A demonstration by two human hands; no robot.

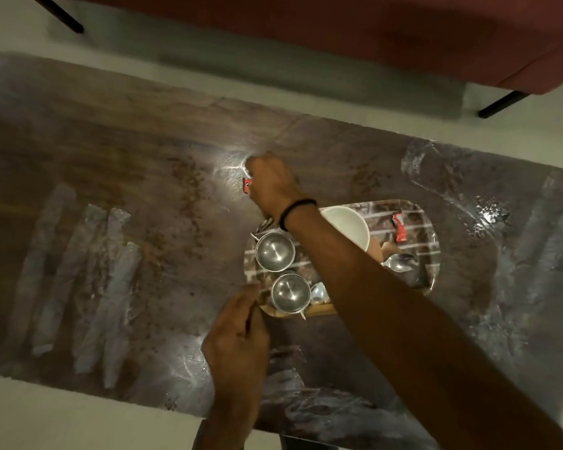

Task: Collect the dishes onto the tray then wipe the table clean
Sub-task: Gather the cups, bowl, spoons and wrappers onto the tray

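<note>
Collecting is nearly finished, as I judge it: the tray (pixel 431 248) already carries two steel cups (pixel 274 251), a white bowl (pixel 348 224), a spoon (pixel 400 263) and a red wrapper (pixel 399 229), and it sits on the counter (pixel 111 177) right of centre.

The right hand (pixel 271 186) reaches across the tray to about 11 o'clock of it, fingers curled shut around a small red packet (pixel 247 185), of which only one end peeks out at the hand's 9 o'clock side. That packet is at the counter's surface or just above it; I cannot tell whether it has lifted clear. Its shown end points toward 9 o'clock, so its long axis seems to run roughly 9 to 3, though most of it is hidden in the grip.

The left hand (pixel 238 342) rests at the tray's 7 o'clock corner, fingers loosely bent beside the rim; whether it actually pinches the rim is unclear.

Next, the packet should travel back toward 4 o'clock and drop onto a bare part of the tray, near the other wrapper. After that the wiping begins: brown crumbs (pixel 189 203) are strewn across the counter from about 9 to 11 o'clock of the tray. No cloth is in view.
</note>
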